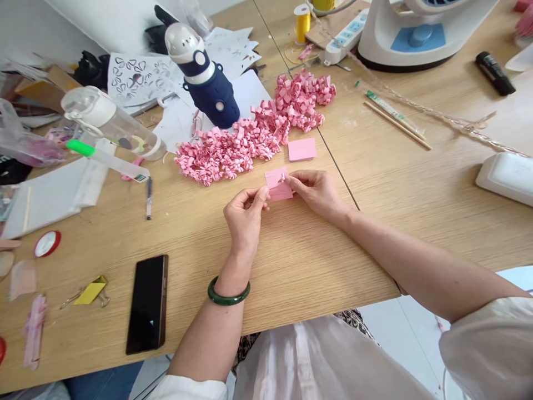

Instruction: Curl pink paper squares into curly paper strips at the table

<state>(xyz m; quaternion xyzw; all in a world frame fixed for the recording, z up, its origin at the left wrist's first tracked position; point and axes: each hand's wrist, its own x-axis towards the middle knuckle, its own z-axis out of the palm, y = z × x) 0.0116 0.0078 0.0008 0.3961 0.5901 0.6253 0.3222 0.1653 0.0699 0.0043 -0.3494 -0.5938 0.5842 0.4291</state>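
My left hand (246, 206), with a dark green bangle on its wrist, has thumb and fingers pinched at the left edge of some pink paper. Opposite it, my right hand (313, 189) pinches a small curled pink paper strip (283, 178). Under and between the fingertips lies a piece of pink paper (280, 193) that looks cut into strips; the fingers partly hide it. Just behind is a small stack of pink paper (302, 149). A long heap of curled pink paper flowers (237, 147) stretches beyond both hands.
A dark blue bottle (214, 91) and a clear bottle (120, 125) stand behind the heap. A phone (146, 304) and a yellow binder clip (91, 290) lie at left. Wooden sticks (397, 125), a power strip (346, 36) and a white appliance (416, 36) are at right.
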